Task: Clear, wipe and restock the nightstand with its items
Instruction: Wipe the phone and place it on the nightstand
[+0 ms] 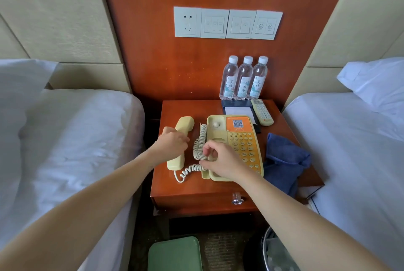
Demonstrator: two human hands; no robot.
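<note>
Worn on the head, a single wide-angle view. Looked forward and steeply down onto the glossy reddish-brown wooden nightstand (178, 109), centred and near. Faced the reddish wood wall panel (153, 63); caught the left white-sheeted bed (76, 130) and the right white-sheeted bed (349, 144) at the edges.

Bare nightstand top (177, 109) lay open beyond my left hand (172, 145); the phone base (238, 146), blue cloth (284, 157) and three bottles (243, 80) crowded everything right of my right hand (220, 161).
</note>
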